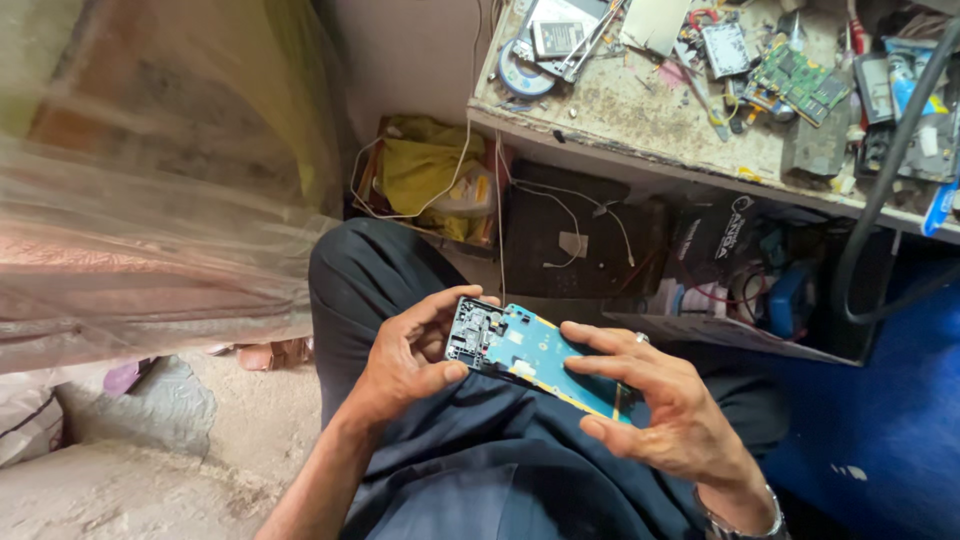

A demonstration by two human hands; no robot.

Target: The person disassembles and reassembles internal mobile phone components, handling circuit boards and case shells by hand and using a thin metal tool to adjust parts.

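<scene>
An opened phone (530, 357) with a teal inner frame and a bare circuit board at its upper end lies across my lap, held between both hands. My left hand (405, 357) grips the board end, thumb pressed on its near edge. Around the lower end wraps my right hand (665, 405), fingers spread along the frame. A metal watch band sits on that wrist. Dark trousers (470, 460) are under the phone.
A cluttered workbench (640, 110) stands at the top right, with circuit boards (800, 80), a solder reel (525, 75) and small tools. Below it are a yellow bag (425, 170), white cables and a black box (580, 245). Plastic sheeting (150, 200) hangs at left.
</scene>
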